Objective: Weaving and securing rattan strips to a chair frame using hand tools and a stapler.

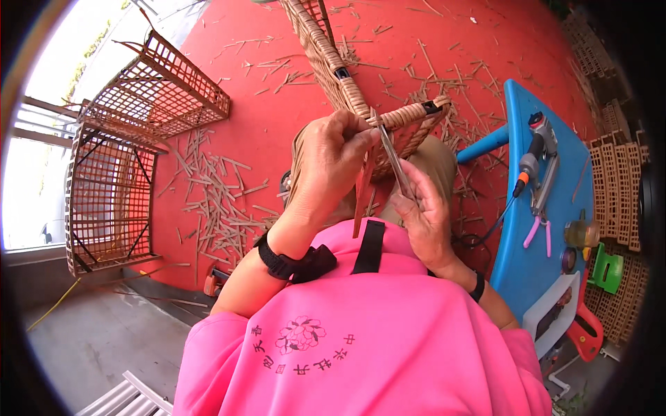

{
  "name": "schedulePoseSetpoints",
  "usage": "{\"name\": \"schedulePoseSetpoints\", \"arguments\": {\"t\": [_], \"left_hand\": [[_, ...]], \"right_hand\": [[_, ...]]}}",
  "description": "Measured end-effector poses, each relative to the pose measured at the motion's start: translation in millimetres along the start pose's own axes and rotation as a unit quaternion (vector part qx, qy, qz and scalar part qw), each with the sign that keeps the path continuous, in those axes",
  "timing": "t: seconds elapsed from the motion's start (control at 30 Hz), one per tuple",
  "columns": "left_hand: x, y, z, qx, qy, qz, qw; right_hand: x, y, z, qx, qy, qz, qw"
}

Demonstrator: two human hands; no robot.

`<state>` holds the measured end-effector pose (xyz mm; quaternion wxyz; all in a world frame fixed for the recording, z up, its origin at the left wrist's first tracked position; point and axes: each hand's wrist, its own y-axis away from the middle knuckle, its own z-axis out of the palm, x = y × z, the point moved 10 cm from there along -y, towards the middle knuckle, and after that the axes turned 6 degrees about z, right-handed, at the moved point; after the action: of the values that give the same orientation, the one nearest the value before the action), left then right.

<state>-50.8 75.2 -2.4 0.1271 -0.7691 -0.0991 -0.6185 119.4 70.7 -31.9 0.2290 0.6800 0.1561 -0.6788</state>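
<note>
A woven wicker frame (326, 59), its edges wrapped in tan strips, reaches from the far side to my knees. My left hand (329, 154) is closed at its near corner, thumb and fingers pinching a brown flat wicker strip (362, 197) that hangs down toward my lap. In my right hand (424, 211), the fingers close on a long narrow greyish piece (394, 161), slanting up to the same corner. Whether that piece is a metal blade or another strip, I cannot tell. The wrapped bar (409, 114) runs right from the corner to a dark bare spot.
Cut strips (222, 208) litter the red floor. At left stands an open lattice wicker piece (114, 194). A blue table (510, 229) at right carries a corded tool (531, 163), pink-handled pliers (538, 225), a jar (581, 234) and a white tray (555, 305). Woven panels (617, 194) stack beyond it.
</note>
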Motion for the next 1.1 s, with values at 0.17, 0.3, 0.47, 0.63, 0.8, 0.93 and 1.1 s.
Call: {"name": "schedulePoseSetpoints", "arguments": {"t": [0.17,0.3,0.47,0.63,0.8,0.93,1.1], "left_hand": [[8.4,-6.1,-9.1,0.037,-0.053,0.056,0.996],[18.5,-30.3,-22.5,0.004,-0.048,0.121,0.992],[47.3,-46.2,2.1,-0.196,-0.305,0.227,0.904],[53.6,-53.6,13.8,-0.278,-0.345,0.283,0.851],[67.8,-51.7,10.0,-0.203,-0.409,0.372,0.808],[69.3,-66.7,0.0,-0.158,-0.435,0.426,0.778],[55.8,-87.0,4.0,-0.159,-0.411,0.387,0.810]], "right_hand": [[0.7,0.9,-0.5,-0.005,0.013,0.014,1.000],[-6.8,1.4,3.5,-0.013,0.010,-0.012,1.000],[-8.9,0.6,1.7,-0.027,0.008,0.008,1.000],[-18.2,0.6,-1.8,-0.010,0.078,-0.033,0.996],[-28.9,4.3,-7.3,0.011,0.148,-0.087,0.985],[-30.6,11.4,-10.5,0.003,0.167,-0.037,0.985],[-31.8,14.1,-22.8,0.011,0.160,-0.023,0.987]]}}
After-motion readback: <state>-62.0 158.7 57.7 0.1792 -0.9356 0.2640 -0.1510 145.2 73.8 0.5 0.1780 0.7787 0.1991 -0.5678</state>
